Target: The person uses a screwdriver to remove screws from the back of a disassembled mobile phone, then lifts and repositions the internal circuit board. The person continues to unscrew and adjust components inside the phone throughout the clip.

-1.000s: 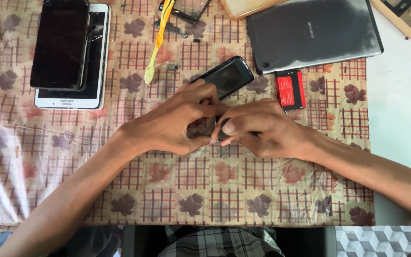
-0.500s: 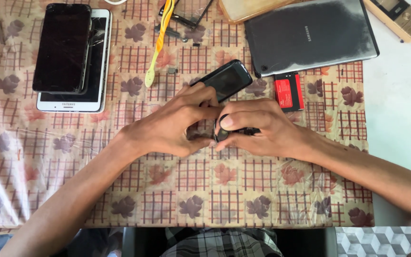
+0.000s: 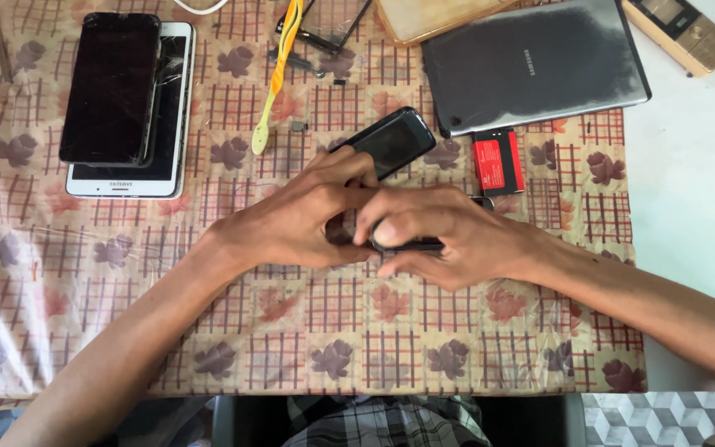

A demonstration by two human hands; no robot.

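Bright, even daylight, soft shadows, sharp focus, perhaps slight edge distortion.

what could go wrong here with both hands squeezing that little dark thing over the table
1. The left hand and right hand pinch a small dark object that is mostly hidden; a slip could drop it onto the patterned cloth.
2. The black phone lies just beyond the knuckles, so a jerk might knock it.
3. Tiny loose parts by the yellow tool could scatter if the cloth shifts.
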